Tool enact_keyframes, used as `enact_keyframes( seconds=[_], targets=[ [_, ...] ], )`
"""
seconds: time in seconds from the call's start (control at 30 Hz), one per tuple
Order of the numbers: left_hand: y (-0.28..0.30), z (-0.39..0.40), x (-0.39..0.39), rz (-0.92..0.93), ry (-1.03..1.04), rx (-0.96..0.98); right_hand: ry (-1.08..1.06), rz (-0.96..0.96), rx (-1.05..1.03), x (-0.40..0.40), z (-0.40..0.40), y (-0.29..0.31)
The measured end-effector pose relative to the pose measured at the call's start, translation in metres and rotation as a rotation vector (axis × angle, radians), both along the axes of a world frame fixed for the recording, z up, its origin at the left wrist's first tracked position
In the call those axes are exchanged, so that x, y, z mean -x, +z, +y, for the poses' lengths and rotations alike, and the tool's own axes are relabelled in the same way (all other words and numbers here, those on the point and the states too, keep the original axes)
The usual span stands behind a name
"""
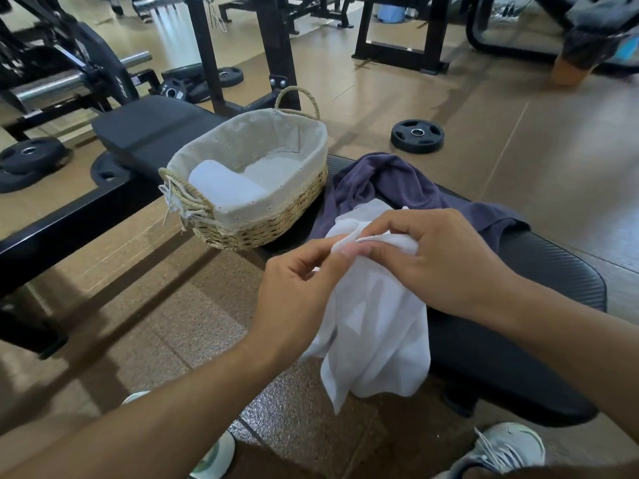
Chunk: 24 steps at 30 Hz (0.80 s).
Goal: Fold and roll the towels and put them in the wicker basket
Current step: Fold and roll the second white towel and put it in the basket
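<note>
A white towel (373, 333) hangs crumpled over the near edge of a black padded bench (539, 305). My left hand (297, 288) pinches its top edge from the left. My right hand (439, 257) grips the same edge just beside it, fingers curled over the cloth. Behind the white towel a dark purple towel (397, 184) lies bunched on the bench. The wicker basket (262, 226), lined with pale dotted fabric, stands on the bench's far left end. One rolled white towel (224, 188) lies inside it at the left.
A second black bench (152, 126) and a black rack frame (242, 53) stand behind the basket. Weight plates (416, 136) lie on the tan floor, with a loaded barbell (52, 88) at the far left. My shoes (501, 451) are on the floor below the bench.
</note>
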<state>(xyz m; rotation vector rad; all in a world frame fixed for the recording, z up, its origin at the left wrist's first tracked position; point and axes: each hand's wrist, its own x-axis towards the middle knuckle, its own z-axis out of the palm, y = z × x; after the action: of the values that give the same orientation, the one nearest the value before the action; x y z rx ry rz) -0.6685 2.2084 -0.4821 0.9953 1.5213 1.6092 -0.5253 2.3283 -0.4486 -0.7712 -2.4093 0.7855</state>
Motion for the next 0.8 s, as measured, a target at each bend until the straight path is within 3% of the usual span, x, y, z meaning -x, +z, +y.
enact_keyframes(
  seconds=[0.8],
  targets=[
    [0.0038,0.001,-0.0001,-0.028,0.073,-0.03,0.121,-0.097,0.114,-0.0046,-0.0009,0.002]
  ],
)
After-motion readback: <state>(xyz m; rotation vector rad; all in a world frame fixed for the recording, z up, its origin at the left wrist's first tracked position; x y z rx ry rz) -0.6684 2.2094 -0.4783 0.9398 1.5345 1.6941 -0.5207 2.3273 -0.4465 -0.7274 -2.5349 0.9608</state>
